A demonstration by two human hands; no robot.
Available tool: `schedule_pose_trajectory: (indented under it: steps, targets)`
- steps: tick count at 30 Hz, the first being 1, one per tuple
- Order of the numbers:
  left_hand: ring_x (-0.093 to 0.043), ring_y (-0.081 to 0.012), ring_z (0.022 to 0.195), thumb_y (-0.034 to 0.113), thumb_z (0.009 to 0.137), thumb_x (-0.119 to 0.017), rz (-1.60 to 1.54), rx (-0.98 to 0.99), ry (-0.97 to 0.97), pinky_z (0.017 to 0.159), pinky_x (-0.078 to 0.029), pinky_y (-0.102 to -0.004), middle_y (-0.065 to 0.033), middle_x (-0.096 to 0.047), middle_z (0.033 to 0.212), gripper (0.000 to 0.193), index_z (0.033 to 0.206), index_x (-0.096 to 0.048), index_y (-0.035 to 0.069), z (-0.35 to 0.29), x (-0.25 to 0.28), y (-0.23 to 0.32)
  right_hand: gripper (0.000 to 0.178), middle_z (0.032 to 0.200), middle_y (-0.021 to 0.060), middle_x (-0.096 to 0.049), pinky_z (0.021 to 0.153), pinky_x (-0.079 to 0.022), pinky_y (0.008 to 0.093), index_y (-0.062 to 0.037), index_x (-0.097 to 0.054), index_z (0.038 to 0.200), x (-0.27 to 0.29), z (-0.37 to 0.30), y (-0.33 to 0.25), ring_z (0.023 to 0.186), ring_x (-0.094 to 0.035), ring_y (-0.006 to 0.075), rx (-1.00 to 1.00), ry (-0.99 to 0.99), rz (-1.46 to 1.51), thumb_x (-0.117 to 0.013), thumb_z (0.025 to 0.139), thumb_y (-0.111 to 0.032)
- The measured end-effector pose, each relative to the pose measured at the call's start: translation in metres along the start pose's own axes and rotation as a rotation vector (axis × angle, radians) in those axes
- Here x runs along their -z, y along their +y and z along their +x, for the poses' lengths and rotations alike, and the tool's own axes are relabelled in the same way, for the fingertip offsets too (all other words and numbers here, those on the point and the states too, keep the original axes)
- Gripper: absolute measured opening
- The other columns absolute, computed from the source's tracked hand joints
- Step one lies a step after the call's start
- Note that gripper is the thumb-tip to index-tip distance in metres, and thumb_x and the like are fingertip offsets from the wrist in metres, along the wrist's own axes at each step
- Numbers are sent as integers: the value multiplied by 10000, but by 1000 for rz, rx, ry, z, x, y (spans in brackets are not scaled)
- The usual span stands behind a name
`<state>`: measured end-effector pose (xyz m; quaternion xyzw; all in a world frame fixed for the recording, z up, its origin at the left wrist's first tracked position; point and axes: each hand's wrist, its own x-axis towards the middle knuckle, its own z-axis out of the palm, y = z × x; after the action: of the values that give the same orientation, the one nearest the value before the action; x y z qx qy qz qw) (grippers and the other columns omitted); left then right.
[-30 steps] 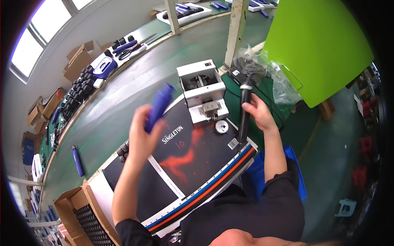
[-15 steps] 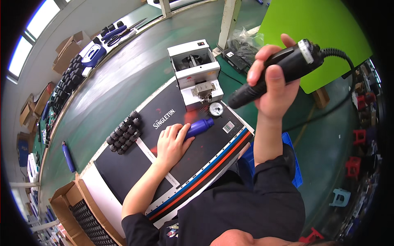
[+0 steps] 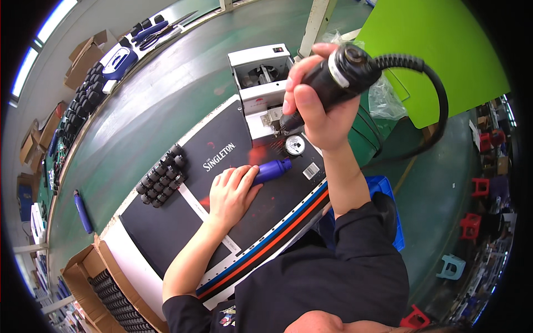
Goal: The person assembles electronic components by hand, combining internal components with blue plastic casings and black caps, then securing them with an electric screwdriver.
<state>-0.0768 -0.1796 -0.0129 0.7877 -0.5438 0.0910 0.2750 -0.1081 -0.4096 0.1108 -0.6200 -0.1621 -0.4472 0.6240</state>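
On black mat (image 3: 195, 171), blue cylinder (image 3: 272, 171).

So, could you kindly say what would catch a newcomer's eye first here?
Likely the bright green panel at upper right. Then comes the black corded tool in the right hand, partly hiding the white machine. Below, the left hand holds a blue cylinder on the dark mat.

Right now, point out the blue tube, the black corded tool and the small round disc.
Blue tube (image 3: 272, 171): head view, on its uncovered side wall.
Black corded tool (image 3: 326, 87): head view, on its thick body.
Small round disc (image 3: 295, 145): head view, middle of its pale face.
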Motion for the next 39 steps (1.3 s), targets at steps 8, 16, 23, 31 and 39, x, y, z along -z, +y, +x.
schedule_pose_trajectory:
  steps: [8,16,23,31,39]
  targets:
    - [-611,-228,1016,244,829,-784,56,-19,44,857,-469,-357,-33,-646,1171,464,1263,-665,136,-1,-1,-2,498,952,192,-679,579,-531,264,2,-399,1349,0,9,-1,597,-620,136,11,16,-96,-689,958,-99]
    - [-606,-224,1006,254,836,-782,63,-22,50,853,-467,-358,-31,-639,1154,488,1302,-666,167,-2,-1,-1,508,921,171,-671,573,-526,270,8,-405,1345,-4,5,-5,592,-611,134,-32,58,-81,-699,953,-123]
    - [-602,-230,1017,259,841,-785,76,-32,49,857,-466,-362,-31,-637,1158,465,1285,-675,173,-2,-1,-3,541,920,181,-659,579,-532,273,-19,-409,1350,-2,-16,-20,599,-611,150,-70,44,-47,-734,949,-182]
    - [-600,-240,1028,250,833,-792,61,-28,37,872,-468,-374,-37,-636,1166,457,1271,-684,181,-4,-1,-1,572,901,172,-650,576,-540,280,-33,-405,1351,-2,-38,-22,610,-625,157,-149,45,-43,-758,940,-217]
    - [-595,-241,1030,245,829,-794,60,-34,42,875,-473,-375,-36,-635,1180,460,1273,-684,194,-2,-1,0,538,870,156,-638,570,-532,287,-52,-414,1321,-8,-52,-12,624,-615,162,-215,28,20,-761,916,-117]
